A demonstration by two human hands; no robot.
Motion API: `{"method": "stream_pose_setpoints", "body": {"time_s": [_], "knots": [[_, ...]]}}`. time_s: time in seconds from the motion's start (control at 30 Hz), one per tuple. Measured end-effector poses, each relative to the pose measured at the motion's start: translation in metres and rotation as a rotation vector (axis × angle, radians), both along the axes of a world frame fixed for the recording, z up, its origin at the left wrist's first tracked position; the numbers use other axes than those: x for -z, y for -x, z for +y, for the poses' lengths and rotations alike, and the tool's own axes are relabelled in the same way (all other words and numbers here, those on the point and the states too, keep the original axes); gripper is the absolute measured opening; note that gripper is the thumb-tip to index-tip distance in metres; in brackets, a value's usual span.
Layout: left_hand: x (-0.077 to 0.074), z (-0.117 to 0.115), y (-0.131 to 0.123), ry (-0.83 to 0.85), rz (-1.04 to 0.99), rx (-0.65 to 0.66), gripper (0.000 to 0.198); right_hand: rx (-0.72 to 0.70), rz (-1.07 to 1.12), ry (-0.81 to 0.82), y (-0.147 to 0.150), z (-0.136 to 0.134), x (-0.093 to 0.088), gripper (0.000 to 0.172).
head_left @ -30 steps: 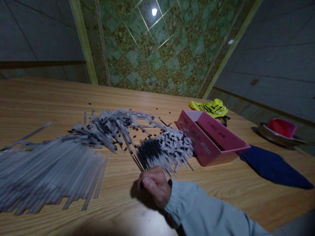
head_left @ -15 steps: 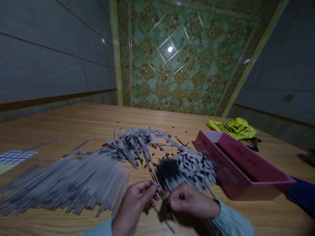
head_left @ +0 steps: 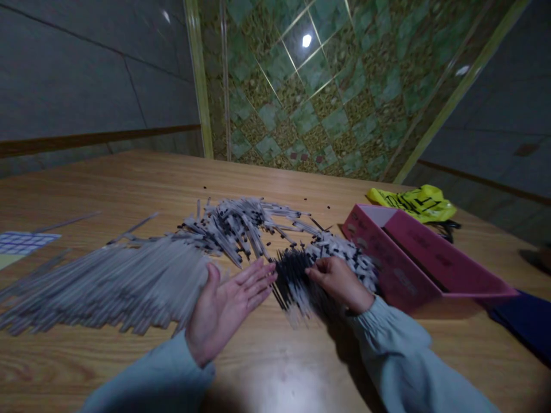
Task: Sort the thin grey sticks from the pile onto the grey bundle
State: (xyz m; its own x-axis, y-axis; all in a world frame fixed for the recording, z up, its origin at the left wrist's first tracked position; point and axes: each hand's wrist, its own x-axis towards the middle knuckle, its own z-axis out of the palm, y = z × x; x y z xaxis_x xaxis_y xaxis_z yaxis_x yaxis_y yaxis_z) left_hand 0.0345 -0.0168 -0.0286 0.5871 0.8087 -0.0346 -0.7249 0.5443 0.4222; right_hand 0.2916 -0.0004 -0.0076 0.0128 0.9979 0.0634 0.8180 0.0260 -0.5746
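Note:
My left hand point(head_left: 235, 304) lies palm up with its fingers stretched out and nothing in it. Its fingertips reach the left edge of a bundle of thin black sticks point(head_left: 290, 269) that look like pen refills with pale ends. At the right side of that bundle, my right hand point(head_left: 338, 280) has thumb and fingers pinched together; what they hold, if anything, is too small to make out. Behind the right hand is a heap of short whitish pieces with black ends point(head_left: 359, 261). Left of my left hand spreads a wide layer of long clear tubes point(head_left: 142, 281).
A jumbled pile of black-ended clear tubes point(head_left: 232, 221) lies farther back on the wooden table point(head_left: 107, 367). To the right stand a pink box point(head_left: 396, 269), a yellow bag point(head_left: 413, 202) and dark blue cloth point(head_left: 523, 327). A checked paper point(head_left: 28, 242) lies far left.
My left hand has opened from a pinch and turned palm up. My right hand has moved up and right to the black sticks' edge. The thin sticks between the hands are gone from there.

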Motion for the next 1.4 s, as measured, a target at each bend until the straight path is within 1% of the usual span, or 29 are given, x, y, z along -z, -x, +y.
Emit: {"method": "stream_pose_setpoints", "body": {"time_s": [0.07,0.13,0.17,0.23,0.3,0.43,0.5,0.63,0.73,0.9,0.97,1.1,1.2,1.3,1.4], "knots": [[-0.003,-0.001,0.001,0.002,0.033,-0.015,0.093,0.054,-0.095,-0.039,-0.003,-0.001,0.0,0.028],[-0.002,-0.002,0.0,-0.007,0.08,0.003,0.09,0.1,-0.174,-0.075,-0.003,-0.004,0.0,0.018],[-0.002,-0.002,-0.001,-0.015,0.104,0.016,0.089,0.113,-0.206,-0.094,-0.001,-0.006,0.0,0.015],[0.0,-0.004,-0.003,-0.04,0.151,0.038,0.089,0.104,-0.259,-0.134,0.004,-0.012,-0.002,0.016],[0.0,-0.006,-0.004,-0.072,0.198,0.047,0.089,0.031,-0.297,-0.166,0.013,-0.018,-0.004,0.018],[0.0,-0.009,-0.003,-0.123,0.27,0.036,0.089,-0.22,-0.393,-0.18,0.043,-0.032,-0.002,0.021],[0.001,-0.01,-0.002,-0.138,0.281,0.043,0.088,-0.287,-0.464,-0.179,0.058,-0.036,0.0,0.023],[0.002,-0.011,-0.002,-0.153,0.294,0.034,0.087,-0.309,-0.566,-0.177,0.076,-0.037,0.003,0.025],[0.002,-0.012,-0.003,-0.144,0.314,0.004,0.084,-0.317,-0.594,-0.17,0.08,-0.034,0.002,0.025],[0.001,-0.011,-0.002,-0.117,0.331,-0.025,0.077,-0.336,-0.611,-0.145,0.081,-0.033,0.002,0.019],[0.001,-0.011,-0.002,-0.102,0.33,-0.031,0.074,-0.314,-0.613,-0.135,0.083,-0.035,0.004,0.019],[0.003,-0.012,-0.002,-0.104,0.324,-0.026,0.068,-0.195,-0.608,-0.12,0.084,-0.039,0.007,0.019],[0.005,-0.014,-0.003,-0.106,0.35,-0.032,0.067,-0.137,-0.574,-0.12,0.077,-0.037,0.003,0.02],[0.006,-0.015,-0.005,-0.115,0.427,-0.054,0.059,-0.065,-0.526,-0.136,0.055,-0.023,-0.009,0.025],[0.008,-0.016,-0.009,-0.182,0.553,-0.077,0.044,0.076,-0.517,-0.142,0.02,0.001,-0.022,0.024]]}}
